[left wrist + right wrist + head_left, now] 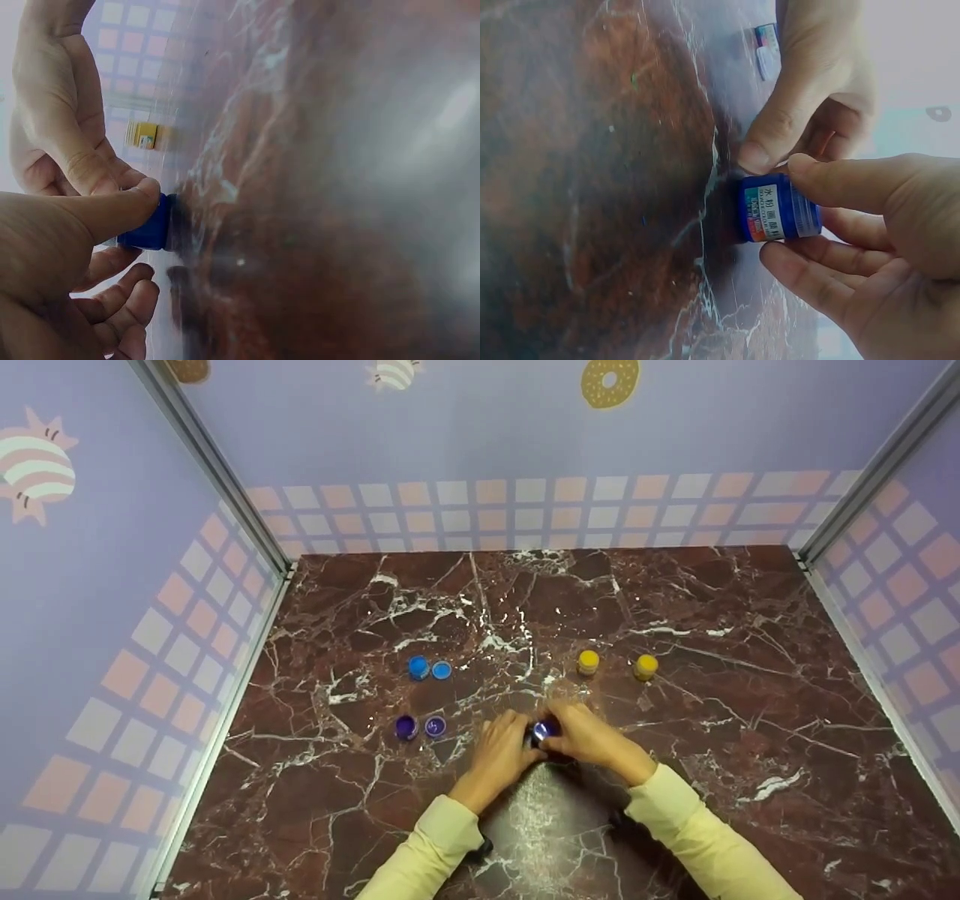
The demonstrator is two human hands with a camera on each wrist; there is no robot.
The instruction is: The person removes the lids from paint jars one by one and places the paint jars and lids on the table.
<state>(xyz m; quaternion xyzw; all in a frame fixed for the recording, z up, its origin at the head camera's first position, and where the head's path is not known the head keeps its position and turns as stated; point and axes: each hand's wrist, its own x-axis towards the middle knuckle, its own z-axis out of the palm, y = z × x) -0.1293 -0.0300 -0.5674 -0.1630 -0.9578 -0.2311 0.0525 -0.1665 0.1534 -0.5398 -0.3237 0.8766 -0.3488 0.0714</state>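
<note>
A small dark-blue paint jar (766,210) with a printed label stands on the marble table between both hands. The thumb and fingers of my right hand (592,741) pinch it around the ribbed lid (804,214). Low on the jar's other side, my left hand (499,754) grips the body with thumb and fingers. In the left wrist view the blue jar body (146,229) shows beside the left thumb, and the right hand (64,105) reaches in from above. Fingers partly cover the jar in every view.
Left of the hands stand an open purple jar (406,727) with its lid (435,726) beside it, and a light-blue jar (418,667) next to a blue lid (442,670). Two yellow jars (588,662) (645,667) stand farther back on the right. Patterned walls border the table (750,750).
</note>
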